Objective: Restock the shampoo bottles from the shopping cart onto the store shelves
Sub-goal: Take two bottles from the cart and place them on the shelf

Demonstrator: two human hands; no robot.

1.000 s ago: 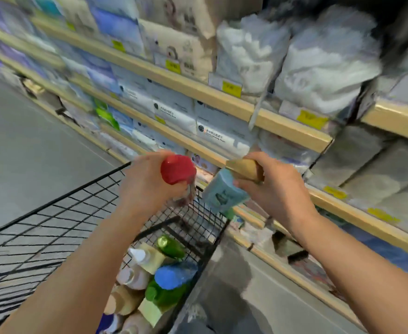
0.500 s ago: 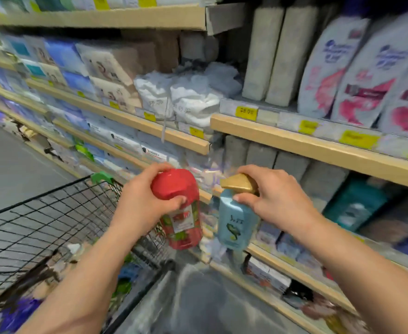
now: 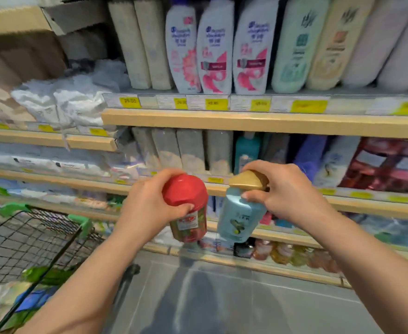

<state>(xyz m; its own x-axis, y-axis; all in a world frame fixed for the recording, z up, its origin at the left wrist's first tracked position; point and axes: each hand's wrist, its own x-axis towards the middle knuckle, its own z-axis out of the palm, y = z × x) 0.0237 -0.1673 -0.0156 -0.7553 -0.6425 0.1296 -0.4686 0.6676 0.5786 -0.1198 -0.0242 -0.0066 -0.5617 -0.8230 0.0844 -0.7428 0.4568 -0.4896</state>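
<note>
Legible print on the shelf before me.
One yellow price tag (image 3: 130, 101) on the upper shelf rail (image 3: 246, 121) reads "25.00"; the neighbouring tags, the white shampoo bottles' (image 3: 212, 44) labels, and the labels on the two bottles I hold are too blurred to read.

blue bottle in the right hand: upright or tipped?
Roughly upright, base leaning slightly left. The light blue bottle hangs with its gold cap on top, right hand gripping the neck.
</note>
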